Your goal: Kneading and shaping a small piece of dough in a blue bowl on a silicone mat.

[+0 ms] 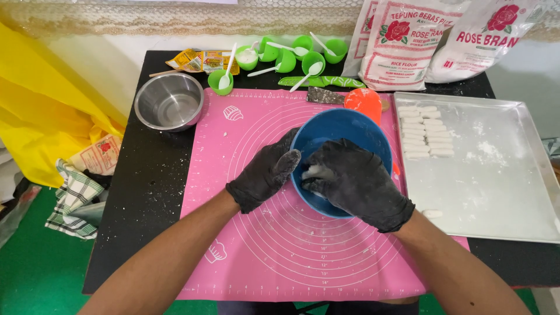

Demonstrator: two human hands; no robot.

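Black-gloved hands are both at the blue bowl (344, 131), which sits on the pink mat (245, 245). Left hand (265, 172) braces the bowl's outer rim, fingers curled around it. Right hand (356, 181) reaches inside — fingers pinched on white dough (312, 171), wrist bent down. Metal tray (501, 192) of dough pieces sits just right.

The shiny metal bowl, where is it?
In the head view, the metal bowl sits on the black table at the far left, beside the pink mat and near a green cup.
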